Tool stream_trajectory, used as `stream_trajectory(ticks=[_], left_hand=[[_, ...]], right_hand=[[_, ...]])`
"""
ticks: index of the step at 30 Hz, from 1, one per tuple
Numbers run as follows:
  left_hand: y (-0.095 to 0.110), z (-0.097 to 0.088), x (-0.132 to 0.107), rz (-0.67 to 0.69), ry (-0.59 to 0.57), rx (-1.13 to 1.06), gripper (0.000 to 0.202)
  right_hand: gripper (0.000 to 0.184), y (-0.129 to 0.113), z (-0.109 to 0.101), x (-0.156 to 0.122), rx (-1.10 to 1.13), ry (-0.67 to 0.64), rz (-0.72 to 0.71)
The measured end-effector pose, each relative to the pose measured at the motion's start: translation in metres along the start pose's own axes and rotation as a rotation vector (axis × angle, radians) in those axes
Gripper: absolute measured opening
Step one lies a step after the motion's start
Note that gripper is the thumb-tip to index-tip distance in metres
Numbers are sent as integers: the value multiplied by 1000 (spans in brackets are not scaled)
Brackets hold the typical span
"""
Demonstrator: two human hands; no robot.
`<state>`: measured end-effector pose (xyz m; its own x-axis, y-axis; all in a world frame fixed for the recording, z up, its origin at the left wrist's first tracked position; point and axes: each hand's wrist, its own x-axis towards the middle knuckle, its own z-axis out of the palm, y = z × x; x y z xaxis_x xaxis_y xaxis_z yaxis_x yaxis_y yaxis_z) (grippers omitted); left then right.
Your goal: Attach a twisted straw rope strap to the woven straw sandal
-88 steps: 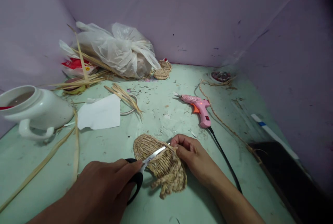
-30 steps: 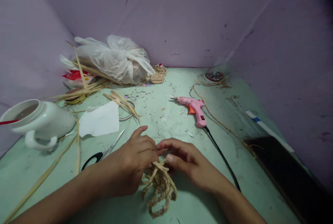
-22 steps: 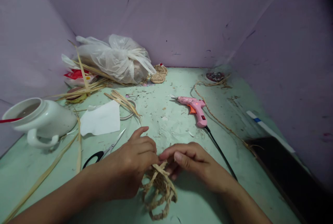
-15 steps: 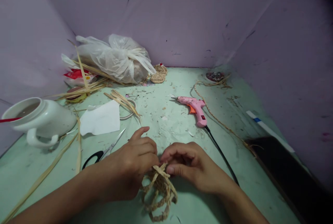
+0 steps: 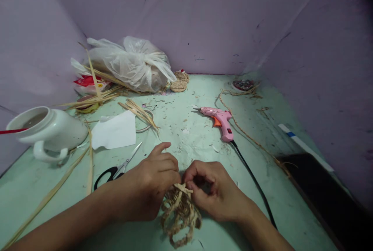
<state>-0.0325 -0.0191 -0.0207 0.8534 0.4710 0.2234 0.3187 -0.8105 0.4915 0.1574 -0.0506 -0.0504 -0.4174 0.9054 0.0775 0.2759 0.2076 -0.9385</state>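
Note:
A bundle of looped, braided straw cord point(image 5: 182, 216) hangs between my hands near the table's front edge. My left hand point(image 5: 155, 177) is closed on its upper end, with one finger raised; its other fingertips are partly hidden. My right hand point(image 5: 214, 189) pinches thumb and forefinger together at the top right of the bundle; whatever lies between those fingertips is too small to make out. Just beyond my left wrist lie black-handled scissors point(image 5: 118, 168). A pink glue gun point(image 5: 220, 121) rests on its side beyond my right hand.
White paper point(image 5: 115, 130), straw strips point(image 5: 140, 113) and a white mug point(image 5: 52, 132) holding liquid stand left. A tied plastic bag point(image 5: 131, 64) sits against the back wall beside a woven piece point(image 5: 179, 83). At right lie a thin braid point(image 5: 250, 138), a black cable and a dark flat object point(image 5: 317, 192).
My right hand's thumb and forefinger have come together into a pinch at the cord bundle. The whole view has shifted slightly; my left hand keeps its grip.

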Motion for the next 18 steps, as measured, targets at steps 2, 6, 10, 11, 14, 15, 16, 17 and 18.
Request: stream_trajectory(ticks=[2, 6, 10, 11, 14, 15, 16, 17, 18], left_hand=[[0, 0, -1, 3, 7, -2, 17], [1, 0, -1, -3, -18, -6, 21], [0, 0, -1, -15, -6, -1, 22], [0, -1, -1, -14, -2, -1, 22], [1, -2, -1, -4, -3, -17, 22], [1, -2, 0, -4, -7, -22, 22], [1, -2, 0, -6, -14, -23, 22], [2, -3, 0, -10, -23, -20, 22], [2, -3, 1, -18, -31, -12, 21]], right_hand=[[8, 2, 0, 0, -47, 29, -15], [9, 4, 0, -1, -132, 83, -93], [10, 1, 1, -1, -134, 201, -144], [11, 0, 0, -1, -93, 201, -115], [5, -2, -6, 0, 234, 115, 97], [2, -3, -9, 1, 378, 80, 166], [9, -3, -11, 2, 493, 55, 218], [17, -3, -13, 3, 557, 36, 259], [22, -3, -13, 4, 568, 19, 289]])
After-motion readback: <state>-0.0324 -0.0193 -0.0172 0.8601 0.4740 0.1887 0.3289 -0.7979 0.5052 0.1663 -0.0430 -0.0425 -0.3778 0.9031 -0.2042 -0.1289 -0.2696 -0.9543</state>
